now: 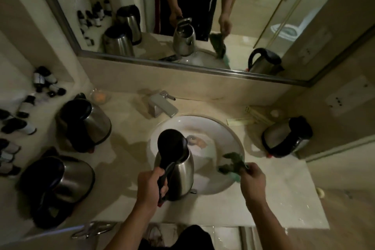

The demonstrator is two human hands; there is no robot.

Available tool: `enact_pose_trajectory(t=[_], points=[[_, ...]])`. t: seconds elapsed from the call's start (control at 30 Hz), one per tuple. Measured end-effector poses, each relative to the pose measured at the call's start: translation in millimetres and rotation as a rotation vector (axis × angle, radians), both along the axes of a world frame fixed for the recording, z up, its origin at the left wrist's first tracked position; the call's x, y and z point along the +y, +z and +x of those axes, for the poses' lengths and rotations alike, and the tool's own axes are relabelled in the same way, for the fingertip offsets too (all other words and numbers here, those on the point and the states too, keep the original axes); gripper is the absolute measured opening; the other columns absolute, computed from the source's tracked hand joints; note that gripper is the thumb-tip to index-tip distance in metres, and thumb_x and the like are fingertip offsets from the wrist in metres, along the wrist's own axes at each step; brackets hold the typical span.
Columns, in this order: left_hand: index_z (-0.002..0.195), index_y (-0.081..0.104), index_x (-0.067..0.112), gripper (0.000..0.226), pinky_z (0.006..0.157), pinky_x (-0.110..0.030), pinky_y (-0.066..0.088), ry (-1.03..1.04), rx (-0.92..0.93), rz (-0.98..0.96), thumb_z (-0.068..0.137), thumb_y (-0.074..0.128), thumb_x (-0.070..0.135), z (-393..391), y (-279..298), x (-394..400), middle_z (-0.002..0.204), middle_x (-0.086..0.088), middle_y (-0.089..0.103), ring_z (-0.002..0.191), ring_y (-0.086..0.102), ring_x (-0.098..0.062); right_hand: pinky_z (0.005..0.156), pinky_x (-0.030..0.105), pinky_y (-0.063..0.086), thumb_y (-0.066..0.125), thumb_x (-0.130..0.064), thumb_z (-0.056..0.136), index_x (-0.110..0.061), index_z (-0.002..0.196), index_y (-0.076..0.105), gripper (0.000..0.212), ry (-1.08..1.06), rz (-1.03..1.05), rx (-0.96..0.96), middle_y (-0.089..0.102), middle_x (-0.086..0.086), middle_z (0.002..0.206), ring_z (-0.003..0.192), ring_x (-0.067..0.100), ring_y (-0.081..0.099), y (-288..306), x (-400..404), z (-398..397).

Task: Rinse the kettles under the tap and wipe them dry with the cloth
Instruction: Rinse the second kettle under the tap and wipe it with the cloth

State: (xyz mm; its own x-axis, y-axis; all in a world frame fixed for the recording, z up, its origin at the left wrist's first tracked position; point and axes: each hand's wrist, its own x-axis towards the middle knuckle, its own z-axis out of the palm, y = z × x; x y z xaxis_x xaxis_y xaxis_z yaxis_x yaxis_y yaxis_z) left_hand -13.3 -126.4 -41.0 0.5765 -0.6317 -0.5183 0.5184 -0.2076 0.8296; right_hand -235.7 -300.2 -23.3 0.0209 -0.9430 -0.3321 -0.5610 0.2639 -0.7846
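Observation:
My left hand (pixel 151 185) grips the black handle of a steel kettle (pixel 179 172), held upright over the near left part of the white sink (pixel 227 134). Its black lid (pixel 171 144) is closed. My right hand (pixel 251 182) holds a crumpled green cloth (pixel 233 163) over the sink's right rim, a little apart from the kettle. The chrome tap (pixel 162 106) stands behind the sink; no water stream is visible. Two more steel kettles (pixel 85 123) (pixel 58 186) sit on the counter at left, and a third (pixel 287 138) lies tilted at right.
Several small toiletry bottles (pixel 24 105) line the far left of the beige counter (pixel 274 205). A soap dish (pixel 100 96) sits behind the left kettle. Wrapped amenities (pixel 251 116) lie behind the right kettle. A wall mirror (pixel 182 16) hangs above. Metal tongs (pixel 93 229) rest at the front edge.

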Motion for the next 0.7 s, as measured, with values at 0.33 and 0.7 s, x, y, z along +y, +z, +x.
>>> enact_pose_trajectory(t=[0.33,0.7], points=[[0.045,0.043,0.007,0.049,0.043,-0.028,0.02,-0.001,-0.154,0.062,0.085,0.069,0.0,-5.6,3.0,29.4,0.046,-0.009,0.036,0.043,0.028,-0.015,0.091,0.028,0.053,0.065,-0.009,0.085,-0.027,0.103,0.068,0.026,0.726,-0.658,-0.006,0.069,-0.01,0.112,0.108,0.012,0.064,81.7,84.1,122.0],[0.049,0.054,0.0,0.043,0.05,-0.033,0.031,-0.195,-0.088,0.078,0.064,0.064,0.04,-4.8,-7.4,76.5,0.049,-0.018,0.046,0.049,0.039,-0.025,0.086,0.037,0.052,0.049,-0.022,0.105,-0.021,0.12,0.063,0.02,0.597,-0.401,0.214,0.07,-0.001,0.108,0.096,0.019,0.062,-1.8,105.7,119.6]])
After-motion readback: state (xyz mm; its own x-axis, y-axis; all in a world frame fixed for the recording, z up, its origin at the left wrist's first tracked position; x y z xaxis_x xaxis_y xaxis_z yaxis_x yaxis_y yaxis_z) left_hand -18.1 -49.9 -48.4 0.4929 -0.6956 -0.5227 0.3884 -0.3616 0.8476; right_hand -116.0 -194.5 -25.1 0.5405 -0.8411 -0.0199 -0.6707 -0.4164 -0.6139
